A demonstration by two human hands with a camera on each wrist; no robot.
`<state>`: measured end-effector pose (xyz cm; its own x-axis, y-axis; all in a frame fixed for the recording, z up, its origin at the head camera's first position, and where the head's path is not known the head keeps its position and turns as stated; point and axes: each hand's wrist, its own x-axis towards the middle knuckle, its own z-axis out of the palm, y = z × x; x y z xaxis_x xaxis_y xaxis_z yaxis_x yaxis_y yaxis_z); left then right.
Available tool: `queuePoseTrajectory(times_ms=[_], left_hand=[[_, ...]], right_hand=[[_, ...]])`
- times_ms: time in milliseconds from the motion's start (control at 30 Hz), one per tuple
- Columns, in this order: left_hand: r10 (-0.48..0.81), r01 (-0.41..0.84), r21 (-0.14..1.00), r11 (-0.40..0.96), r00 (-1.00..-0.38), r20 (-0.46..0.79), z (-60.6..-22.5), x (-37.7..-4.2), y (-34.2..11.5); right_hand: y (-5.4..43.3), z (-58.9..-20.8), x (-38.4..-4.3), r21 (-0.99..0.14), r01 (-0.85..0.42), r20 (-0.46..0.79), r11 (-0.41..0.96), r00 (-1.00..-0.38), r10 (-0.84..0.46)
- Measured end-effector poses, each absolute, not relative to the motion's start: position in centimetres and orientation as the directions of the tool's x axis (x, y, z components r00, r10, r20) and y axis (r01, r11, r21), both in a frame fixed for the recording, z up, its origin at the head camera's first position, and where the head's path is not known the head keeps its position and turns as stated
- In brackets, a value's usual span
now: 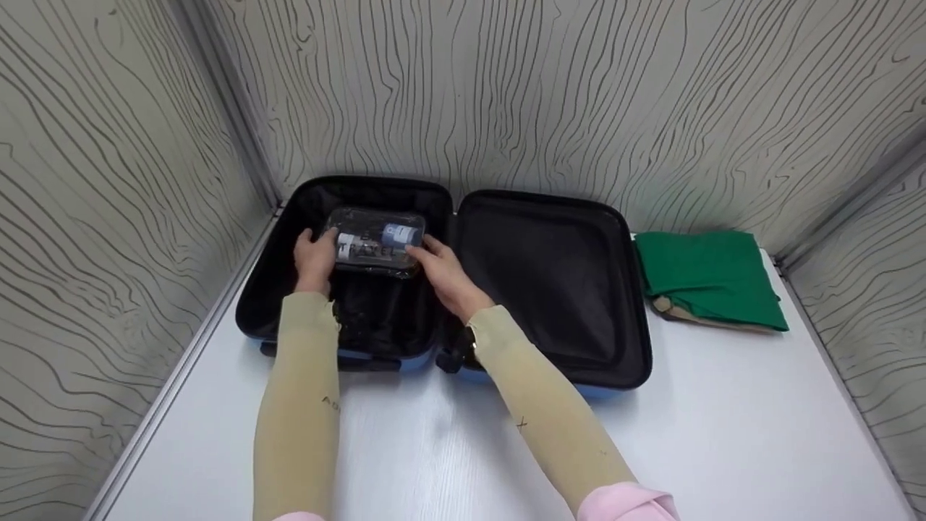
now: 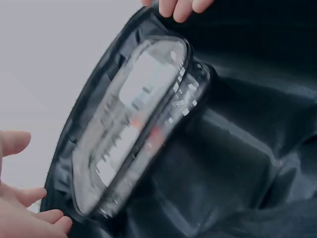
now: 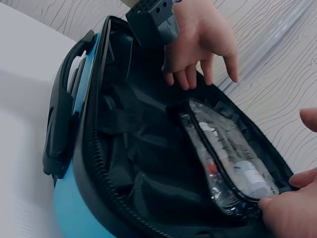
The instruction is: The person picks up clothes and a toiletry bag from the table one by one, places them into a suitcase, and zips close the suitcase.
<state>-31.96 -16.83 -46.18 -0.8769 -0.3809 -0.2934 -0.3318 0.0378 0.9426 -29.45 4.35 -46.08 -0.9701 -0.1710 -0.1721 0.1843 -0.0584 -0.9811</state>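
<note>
A clear travel pouch [image 1: 372, 259] with black piping lies in the left half of an open suitcase [image 1: 553, 289], toward its back wall. Small bottles with white and blue labels show through its top. My left hand [image 1: 315, 259] is at the pouch's left end, and in the left wrist view its fingers [image 2: 37, 196] are spread, apart from the pouch. At the opposite end is my right hand [image 1: 448, 278], fingers extended; in the right wrist view a fingertip [image 3: 267, 204] is right at the pouch's corner.
The suitcase has a black lining, a blue shell and a carry handle [image 3: 58, 121] at the front. Right of it, a folded green cloth [image 1: 709, 278] lies over something brown on the white table [image 1: 434, 463]. Wood-grain panels [image 1: 535, 94] enclose the back and sides.
</note>
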Motion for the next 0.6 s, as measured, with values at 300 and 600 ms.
queuePoseTrajectory(times_ms=[300, 600], left_hand=[[-0.366, -0.200, 0.969, 0.143, -0.921, -0.136, -44.2, -31.8, -14.9], [-0.291, -0.035, 0.945, 0.326, -0.955, 0.065, -42.6, -31.0, -13.0]], right_hand=[[6.1, -44.5, -29.3, -0.991, 0.135, -0.133, -0.013, -0.988, -0.072], [8.7, -43.4, -29.1, -0.991, 0.098, -0.101, -0.096, -0.994, 0.031]])
